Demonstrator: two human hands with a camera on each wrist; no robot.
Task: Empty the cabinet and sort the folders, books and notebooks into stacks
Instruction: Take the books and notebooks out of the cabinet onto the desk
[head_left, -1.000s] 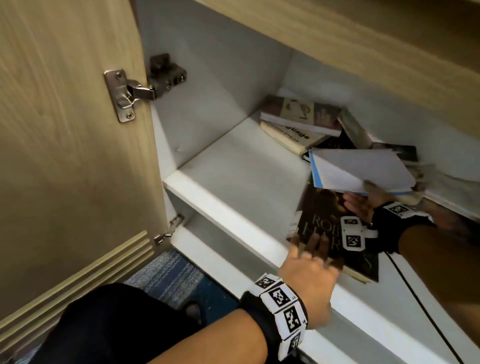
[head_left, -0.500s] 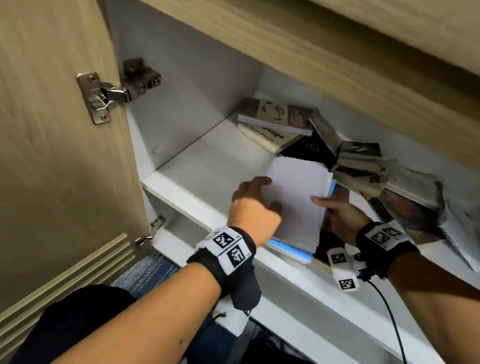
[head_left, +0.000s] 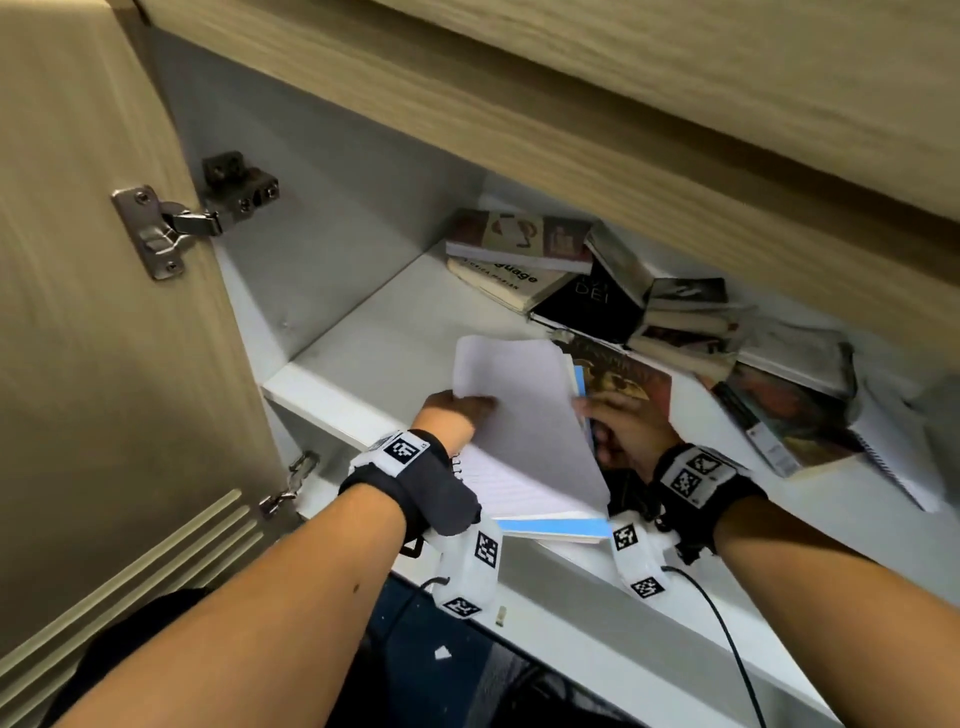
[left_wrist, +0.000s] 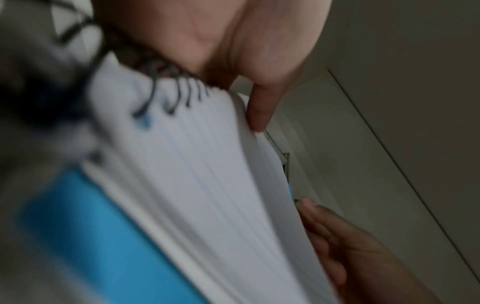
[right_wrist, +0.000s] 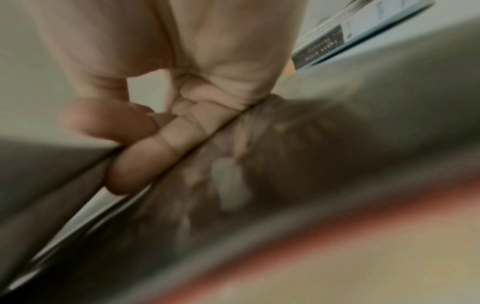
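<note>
Gripping the spiral notebook (head_left: 524, 441) at opposite edges, the left hand (head_left: 449, 415) and right hand (head_left: 621, 431) have dragged it off the books to the shelf (head_left: 332, 395) lip, nearly out.

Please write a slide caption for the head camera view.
Both hands grip an open spiral notebook on the cabinet shelf.

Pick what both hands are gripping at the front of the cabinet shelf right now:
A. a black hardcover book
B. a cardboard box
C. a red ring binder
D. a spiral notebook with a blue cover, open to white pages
D: the left hand and right hand grip the spiral notebook on either side, its wire coil, white pages and blue cover plain in the left wrist view.
</note>
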